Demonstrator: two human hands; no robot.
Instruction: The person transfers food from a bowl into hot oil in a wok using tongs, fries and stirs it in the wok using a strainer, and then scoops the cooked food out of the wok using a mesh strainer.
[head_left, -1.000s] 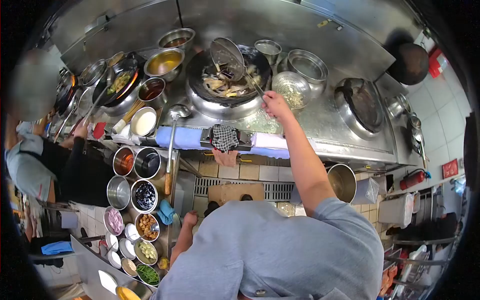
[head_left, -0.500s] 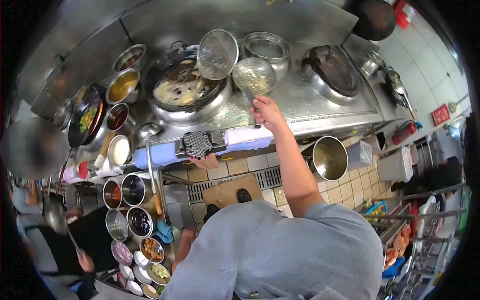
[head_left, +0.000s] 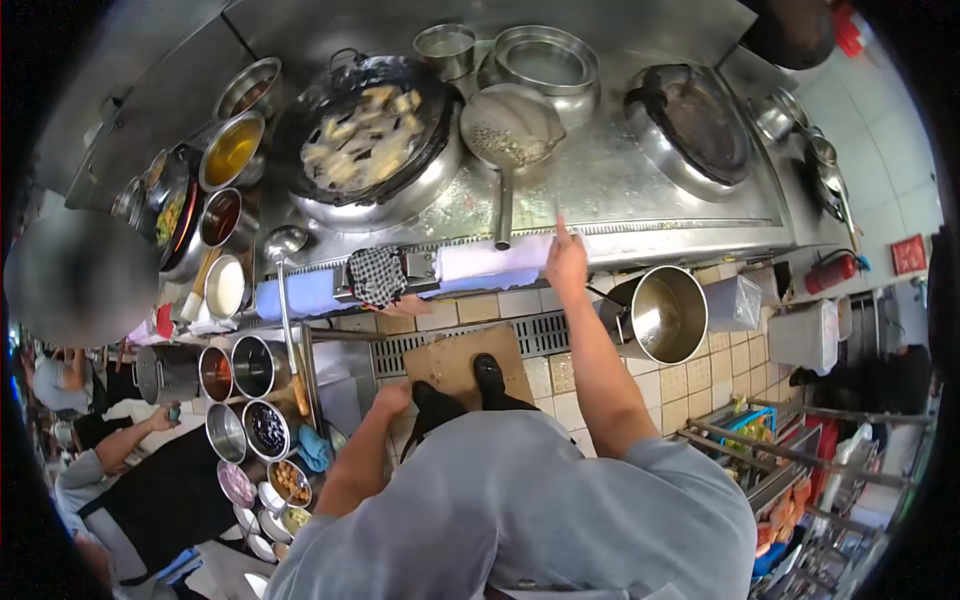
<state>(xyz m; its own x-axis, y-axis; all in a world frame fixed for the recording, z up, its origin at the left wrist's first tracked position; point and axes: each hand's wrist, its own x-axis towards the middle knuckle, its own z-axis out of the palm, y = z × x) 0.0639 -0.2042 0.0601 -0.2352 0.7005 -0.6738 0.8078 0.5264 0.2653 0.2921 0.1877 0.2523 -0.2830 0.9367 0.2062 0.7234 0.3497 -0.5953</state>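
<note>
My right hand (head_left: 567,264) is at the stove's front edge, index finger stretched out, nothing visible in it. Just left of it, a metal strainer (head_left: 485,140) rests on the steel stove top with its handle toward me; its bowl has small bits and a mesh piece over it. Farther left, pale and dark pieces (head_left: 365,145) bubble in oil in a large black wok (head_left: 432,100). My left hand (head_left: 393,398) hangs low beside the side counter; its fingers are too unclear to read.
Sauce pots (head_left: 270,430) and a ladle (head_left: 286,242) stand at the left, near a co-worker's arm (head_left: 130,440). A second wok (head_left: 700,130) is on the right of the stove. Below the stove's edge is a big pot (head_left: 668,315).
My right hand has let go of the strainer handle and moved right and down. The raised mesh piece has come down from beside the wok onto the strainer. My left hand has come farther into view.
</note>
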